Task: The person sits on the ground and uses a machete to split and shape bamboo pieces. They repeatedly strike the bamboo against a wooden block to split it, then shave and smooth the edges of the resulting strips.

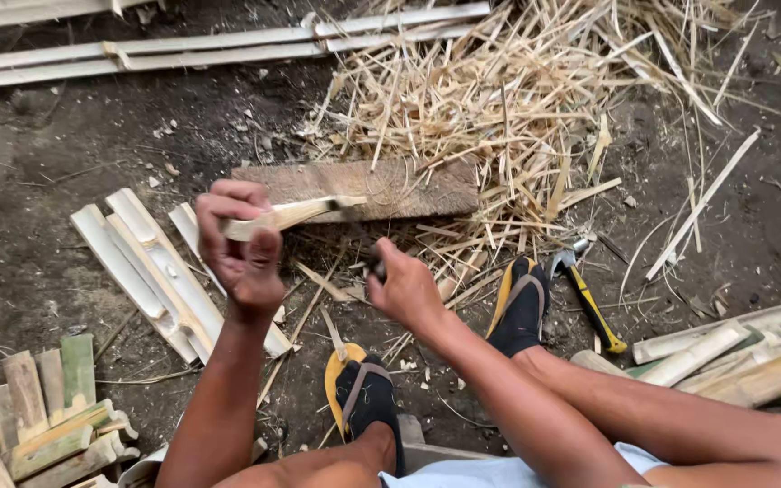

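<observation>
Above the dirt ground's middle, left hand point(244, 244) is fisted around a bamboo strip point(293, 215), wrist bent; right hand point(401, 287) clamps a dark blade point(354, 228) cutting into it, over the wooden block point(409, 188).

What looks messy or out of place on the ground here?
A heap of bamboo shavings is strewn over the dirt behind the wooden block. A yellow-handled hammer lies loose beside the right foot, amid the litter. Otherwise nothing looks damaged.
</observation>
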